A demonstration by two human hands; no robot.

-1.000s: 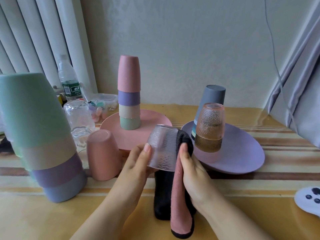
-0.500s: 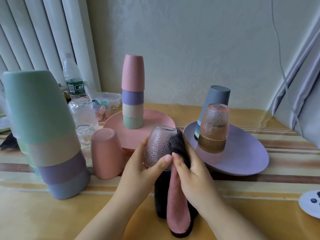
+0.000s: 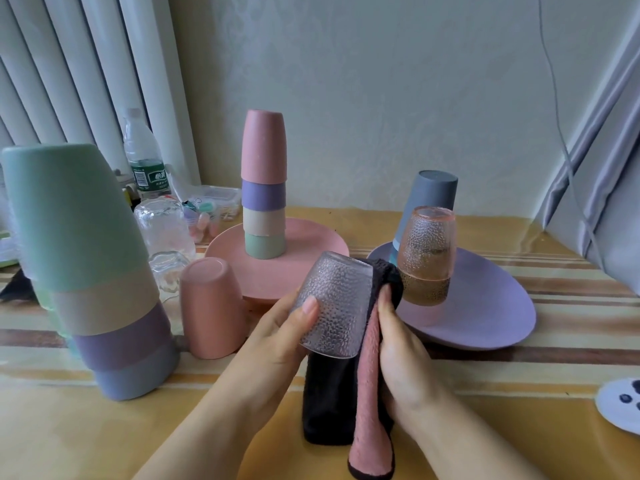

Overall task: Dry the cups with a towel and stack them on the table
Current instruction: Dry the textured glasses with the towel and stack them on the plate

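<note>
My left hand (image 3: 277, 337) grips a clear dimpled glass cup (image 3: 334, 303), held upside down and tilted over the table. My right hand (image 3: 401, 351) presses a black and pink towel (image 3: 367, 386) against the cup's right side, and the towel hangs down to the tabletop. A stack of several coloured cups (image 3: 86, 271) stands upside down at the near left. A single pink cup (image 3: 211, 306) stands upside down beside it. Another cup stack (image 3: 264, 181) stands on a pink plate (image 3: 311, 258). An orange-tinted glass (image 3: 426, 254) and a grey cup (image 3: 429, 199) stand on a purple plate (image 3: 485, 306).
Two clear glasses (image 3: 164, 233) stand upside down behind the single pink cup. A water bottle (image 3: 143, 157) and a small plastic box (image 3: 214, 209) sit at the back left by the blinds. A white disc (image 3: 620, 407) lies at the right edge. A curtain (image 3: 595, 188) hangs at right.
The glass cup has turned in my left hand, and its base now tilts more to the left. My right hand has slid the towel along the cup's right side.
</note>
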